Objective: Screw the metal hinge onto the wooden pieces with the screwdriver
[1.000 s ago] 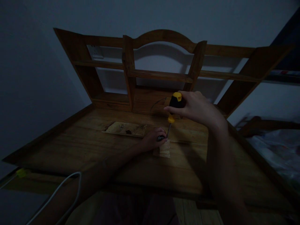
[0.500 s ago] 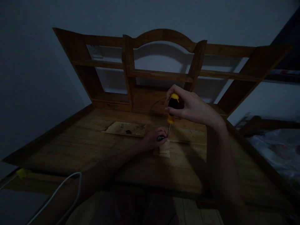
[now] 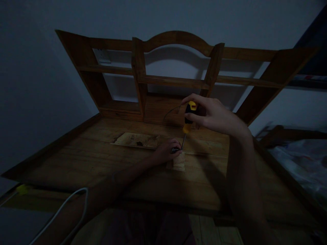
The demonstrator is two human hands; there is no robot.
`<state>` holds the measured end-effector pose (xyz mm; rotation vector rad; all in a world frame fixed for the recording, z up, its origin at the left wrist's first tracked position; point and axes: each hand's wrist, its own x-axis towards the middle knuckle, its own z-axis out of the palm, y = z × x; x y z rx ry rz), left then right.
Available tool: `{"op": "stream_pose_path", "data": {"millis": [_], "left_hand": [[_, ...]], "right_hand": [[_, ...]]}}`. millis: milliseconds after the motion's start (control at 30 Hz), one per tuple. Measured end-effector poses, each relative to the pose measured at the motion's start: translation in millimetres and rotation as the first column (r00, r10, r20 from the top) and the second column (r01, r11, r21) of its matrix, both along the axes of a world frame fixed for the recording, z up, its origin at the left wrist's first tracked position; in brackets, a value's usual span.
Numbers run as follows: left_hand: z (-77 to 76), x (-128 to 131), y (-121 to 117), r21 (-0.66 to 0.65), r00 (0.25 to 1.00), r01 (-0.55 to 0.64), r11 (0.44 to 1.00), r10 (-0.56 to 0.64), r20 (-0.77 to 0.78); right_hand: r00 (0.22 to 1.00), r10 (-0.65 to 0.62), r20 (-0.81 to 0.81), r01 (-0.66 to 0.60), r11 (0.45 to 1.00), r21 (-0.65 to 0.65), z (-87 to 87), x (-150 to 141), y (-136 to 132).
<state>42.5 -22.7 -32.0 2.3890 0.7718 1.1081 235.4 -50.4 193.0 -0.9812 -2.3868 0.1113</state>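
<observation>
My right hand (image 3: 214,114) grips the black and yellow handle of a screwdriver (image 3: 188,120) that stands nearly upright, its metal tip down at a small dark part (image 3: 175,149) on the wooden desk (image 3: 102,160). My left hand (image 3: 166,150) rests on the desk with its fingers closed around that small dark part, right beside a small pale wood block (image 3: 179,162). The scene is very dim.
A wooden hutch (image 3: 176,75) with shelves and an arched top rises at the desk's back. A pale scuffed patch (image 3: 138,139) lies left of my hands. A white cable (image 3: 61,209) runs past the near left edge. Bedding (image 3: 304,163) shows at the right.
My right hand's fingers have shifted round the screwdriver handle, as in turning it. The left hand and the tip stay in place.
</observation>
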Motion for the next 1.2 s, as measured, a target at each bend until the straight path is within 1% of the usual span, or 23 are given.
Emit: {"op": "stream_pose_path", "data": {"millis": [200,333,467,667,900,1067,1200], "left_hand": [[-2.0,-0.7,0.6,-0.006,1.0,-0.016,1.0,0.016,-0.011],[-3.8,-0.1,1.4,0.018,1.0,-0.017,1.0,0.017,-0.007],[-5.1,0.0,1.5,0.01,1.0,0.001,1.0,-0.001,0.021],[-3.7,-1.4,1.4,-0.012,1.0,-0.016,1.0,0.016,-0.02],[-2.0,-0.9,0.7,-0.002,1.0,0.004,1.0,-0.004,0.006],[1.8,-1.0,-0.3,-0.019,1.0,-0.003,1.0,0.002,-0.028],[2.2,-1.1,-0.2,-0.028,1.0,0.005,1.0,-0.006,-0.025]], "right_hand": [[0.999,-0.038,-0.015,0.04,0.992,0.119,-5.9,-7.7,3.8],[0.999,-0.046,0.016,0.044,0.993,0.106,-5.2,-6.6,4.3],[1.0,-0.027,-0.006,0.028,0.993,0.118,-4.2,-4.4,4.3],[0.995,-0.098,-0.01,0.099,0.987,0.129,-7.7,-11.7,5.4],[0.997,-0.075,0.024,0.072,0.988,0.137,-6.3,-10.3,5.6],[0.994,-0.103,0.022,0.098,0.982,0.158,-5.7,-5.5,9.3],[0.995,-0.096,0.038,0.089,0.984,0.153,-6.6,-3.2,12.2]]}}
